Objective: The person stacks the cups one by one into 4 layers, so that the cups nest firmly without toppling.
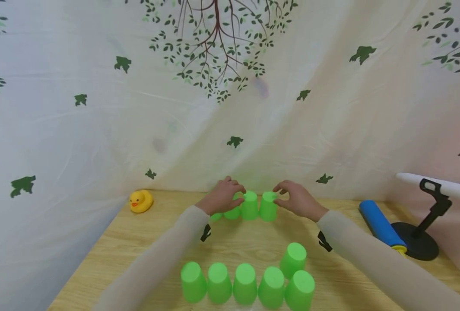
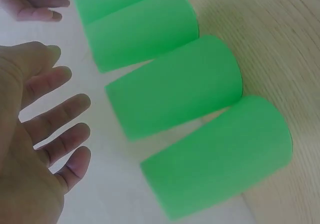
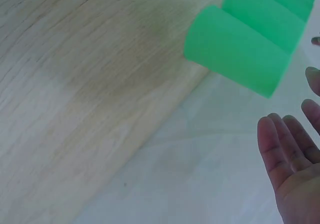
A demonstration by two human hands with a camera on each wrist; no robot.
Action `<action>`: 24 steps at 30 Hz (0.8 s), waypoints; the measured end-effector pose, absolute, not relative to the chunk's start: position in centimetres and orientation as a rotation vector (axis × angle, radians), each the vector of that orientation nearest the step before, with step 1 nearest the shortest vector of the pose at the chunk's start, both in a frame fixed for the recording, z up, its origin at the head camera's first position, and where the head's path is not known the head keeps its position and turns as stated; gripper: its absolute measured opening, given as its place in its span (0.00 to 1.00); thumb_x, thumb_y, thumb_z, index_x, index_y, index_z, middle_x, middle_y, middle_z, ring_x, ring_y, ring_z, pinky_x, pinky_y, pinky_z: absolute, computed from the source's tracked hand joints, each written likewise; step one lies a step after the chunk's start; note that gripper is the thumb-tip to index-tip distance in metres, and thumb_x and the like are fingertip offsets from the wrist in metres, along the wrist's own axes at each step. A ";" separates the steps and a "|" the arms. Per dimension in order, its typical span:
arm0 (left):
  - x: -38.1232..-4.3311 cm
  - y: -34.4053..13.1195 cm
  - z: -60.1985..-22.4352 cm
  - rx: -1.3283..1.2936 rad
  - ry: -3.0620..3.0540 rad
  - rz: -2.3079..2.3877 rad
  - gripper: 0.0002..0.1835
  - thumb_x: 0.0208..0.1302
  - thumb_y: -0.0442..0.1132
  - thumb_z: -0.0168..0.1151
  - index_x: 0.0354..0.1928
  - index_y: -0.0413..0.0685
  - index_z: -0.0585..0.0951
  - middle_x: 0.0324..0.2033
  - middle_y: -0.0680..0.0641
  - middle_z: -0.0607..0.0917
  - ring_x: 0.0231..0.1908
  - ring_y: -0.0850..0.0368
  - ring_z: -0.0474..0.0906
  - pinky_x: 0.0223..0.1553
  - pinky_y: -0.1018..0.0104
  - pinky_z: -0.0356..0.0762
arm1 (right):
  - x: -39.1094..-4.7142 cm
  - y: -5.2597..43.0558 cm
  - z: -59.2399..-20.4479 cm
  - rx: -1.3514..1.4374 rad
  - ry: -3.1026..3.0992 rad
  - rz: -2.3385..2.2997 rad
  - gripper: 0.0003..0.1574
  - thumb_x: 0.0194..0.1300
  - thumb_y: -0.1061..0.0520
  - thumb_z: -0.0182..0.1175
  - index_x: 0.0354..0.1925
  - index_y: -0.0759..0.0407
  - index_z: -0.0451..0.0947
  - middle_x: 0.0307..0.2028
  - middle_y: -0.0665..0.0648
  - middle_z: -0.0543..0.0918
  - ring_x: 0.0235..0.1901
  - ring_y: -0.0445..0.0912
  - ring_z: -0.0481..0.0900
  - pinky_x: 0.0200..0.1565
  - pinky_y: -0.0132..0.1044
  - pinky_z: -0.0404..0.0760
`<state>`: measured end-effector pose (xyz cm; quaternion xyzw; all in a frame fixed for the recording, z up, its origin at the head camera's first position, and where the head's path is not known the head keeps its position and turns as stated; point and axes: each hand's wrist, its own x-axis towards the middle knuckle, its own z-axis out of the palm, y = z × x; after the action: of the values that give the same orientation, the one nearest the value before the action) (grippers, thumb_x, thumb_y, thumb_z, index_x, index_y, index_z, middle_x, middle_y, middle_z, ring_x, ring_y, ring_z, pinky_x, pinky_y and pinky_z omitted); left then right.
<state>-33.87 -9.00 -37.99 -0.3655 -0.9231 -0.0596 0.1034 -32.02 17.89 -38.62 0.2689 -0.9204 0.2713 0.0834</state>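
Several green upside-down cups stand in a row near the back of the table; the rightmost back cup (image 1: 268,208) and the back cup beside it (image 1: 249,208) show best in the head view. My left hand (image 1: 223,197) hovers over the left part of this row, hiding some of it. In the left wrist view its fingers (image 2: 57,116) are spread and relaxed, apart from the green cups (image 2: 175,86). At the row's right end is my right hand (image 1: 299,201), fingers loosely extended. The right wrist view shows that hand (image 3: 295,159) holding nothing, a gap separating it from the end cup (image 3: 235,49).
Closer to me stands another row of green cups (image 1: 245,285), with one cup (image 1: 293,260) just behind its right end. A yellow rubber duck (image 1: 141,201) sits at the back left. At right lie a blue cylinder (image 1: 381,224) and a black round-based stand (image 1: 416,242). A leaf-patterned curtain (image 1: 198,160) hangs behind.
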 end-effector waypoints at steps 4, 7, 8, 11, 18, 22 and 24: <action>-32.9 -10.7 -37.7 -1.135 -2.670 -0.243 0.13 0.65 0.44 0.60 0.48 0.47 0.82 0.44 0.46 0.81 0.42 0.50 0.68 0.43 0.56 0.68 | -30.9 18.7 -38.2 0.850 -2.716 0.812 0.19 0.59 0.56 0.67 0.48 0.60 0.77 0.45 0.55 0.77 0.44 0.53 0.77 0.38 0.43 0.79; -31.8 -12.2 -37.2 -1.174 -2.629 -0.269 0.13 0.65 0.44 0.60 0.47 0.46 0.82 0.43 0.46 0.81 0.42 0.50 0.68 0.42 0.57 0.68 | -29.8 19.4 -38.0 0.885 -2.704 0.808 0.18 0.59 0.55 0.67 0.48 0.57 0.77 0.44 0.52 0.77 0.44 0.50 0.77 0.33 0.37 0.79; -31.4 -12.6 -37.0 -1.183 -2.613 -0.273 0.12 0.64 0.43 0.61 0.46 0.46 0.82 0.43 0.47 0.81 0.41 0.50 0.68 0.42 0.57 0.68 | -29.4 19.7 -38.0 0.893 -2.703 0.809 0.18 0.59 0.55 0.67 0.48 0.56 0.77 0.44 0.52 0.77 0.44 0.50 0.77 0.33 0.37 0.78; -30.2 -14.0 -36.5 -1.207 -2.573 -0.279 0.12 0.64 0.43 0.62 0.46 0.46 0.82 0.41 0.47 0.80 0.41 0.51 0.68 0.42 0.57 0.69 | -28.1 20.5 -38.0 0.914 -2.704 0.797 0.18 0.60 0.54 0.66 0.48 0.54 0.77 0.44 0.50 0.77 0.44 0.48 0.76 0.35 0.39 0.78; -27.4 -17.4 -36.1 -1.253 -2.558 -0.358 0.10 0.64 0.42 0.62 0.45 0.48 0.81 0.41 0.51 0.78 0.43 0.54 0.68 0.46 0.58 0.69 | -25.0 21.8 -38.1 0.954 -2.698 0.726 0.18 0.59 0.53 0.67 0.48 0.49 0.76 0.43 0.44 0.76 0.43 0.42 0.75 0.36 0.39 0.79; -25.6 -19.2 -36.1 -1.250 -2.565 -0.445 0.09 0.65 0.44 0.61 0.44 0.51 0.81 0.42 0.55 0.78 0.44 0.58 0.67 0.46 0.60 0.70 | -23.3 22.2 -38.2 1.001 -2.675 0.740 0.17 0.61 0.51 0.65 0.49 0.48 0.76 0.44 0.43 0.76 0.41 0.40 0.75 0.35 0.37 0.79; -24.7 -20.2 -36.2 -1.233 -2.575 -0.471 0.09 0.65 0.46 0.60 0.45 0.53 0.81 0.42 0.57 0.77 0.45 0.59 0.67 0.47 0.60 0.70 | -22.5 22.2 -38.3 1.018 -2.669 0.754 0.17 0.61 0.49 0.64 0.49 0.46 0.75 0.44 0.43 0.76 0.40 0.39 0.75 0.35 0.35 0.78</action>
<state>-24.67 -20.24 -36.17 -0.4228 -0.8830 -0.1617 0.1239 -22.48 22.17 -38.28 0.3431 -0.8994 0.2540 0.0937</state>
